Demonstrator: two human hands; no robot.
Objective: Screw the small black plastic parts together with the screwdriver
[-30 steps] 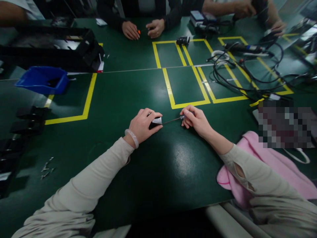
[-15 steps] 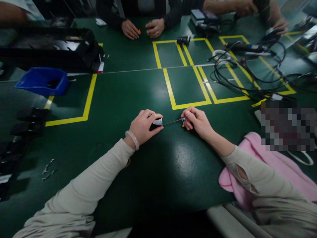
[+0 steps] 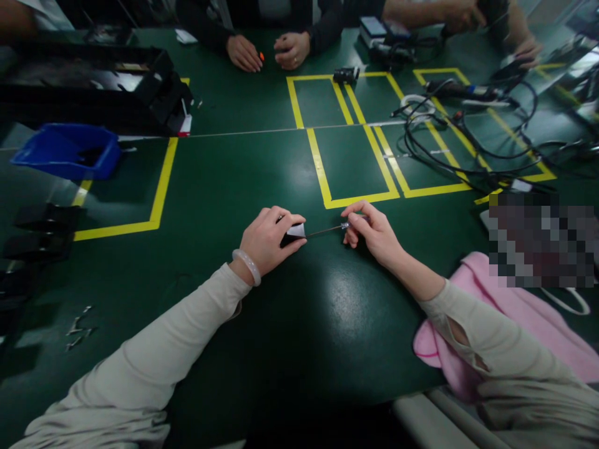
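Observation:
My left hand (image 3: 267, 238), with a pale bracelet at the wrist, is closed around a small black part (image 3: 292, 233) that has a light grey face. A thin screwdriver (image 3: 325, 231) lies level between my hands. Its clear handle is pinched in the fingers of my right hand (image 3: 369, 229), and the tip of its shaft reaches the black part. Both hands are low over the green table (image 3: 262, 349). Exactly where the tip meets the part is too small to make out.
A blue bin (image 3: 70, 149) and a black tray (image 3: 93, 93) stand at the left, several screws (image 3: 78, 327) nearer. Cables (image 3: 468, 149) lie at the right, above a pink cloth (image 3: 510, 318). Across the table are a person's hands (image 3: 292, 50).
The fingers of my right hand have shifted slightly on the screwdriver handle, the index finger lifting a little. The view has turned slightly, moving the items at the left outward.

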